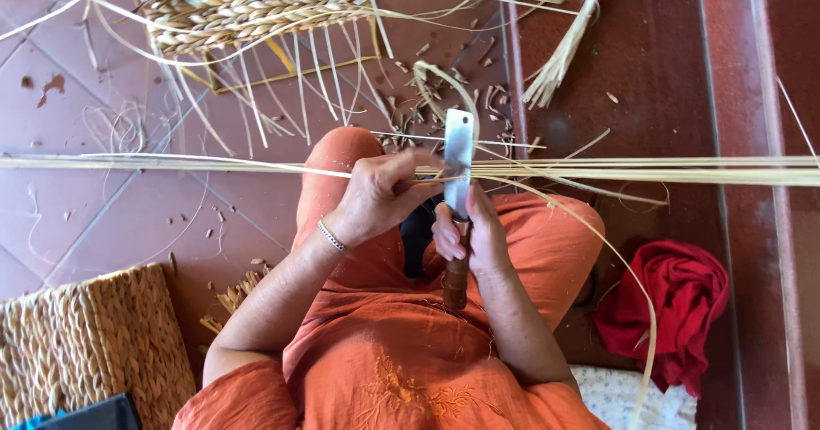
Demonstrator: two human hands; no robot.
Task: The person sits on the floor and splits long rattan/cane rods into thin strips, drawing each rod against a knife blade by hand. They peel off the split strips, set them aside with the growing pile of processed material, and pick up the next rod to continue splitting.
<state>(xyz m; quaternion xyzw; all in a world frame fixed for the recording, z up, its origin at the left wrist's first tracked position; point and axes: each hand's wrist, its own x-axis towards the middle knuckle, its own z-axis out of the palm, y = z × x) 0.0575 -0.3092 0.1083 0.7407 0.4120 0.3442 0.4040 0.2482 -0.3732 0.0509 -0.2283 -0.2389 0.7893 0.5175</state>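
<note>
Straw strips [598, 170] are lying taut mid-frame because the left hand [380, 195] is pinching them against the knife [458, 174] that the right hand [470, 240] is gripping.

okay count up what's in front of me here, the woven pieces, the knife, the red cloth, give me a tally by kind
Woven pieces: 2, an unfinished one on the floor and a mat
Knife: 1, knife held in the right hand, left hand pinching the long strips
Red cloth: 1
Total: 4
</note>
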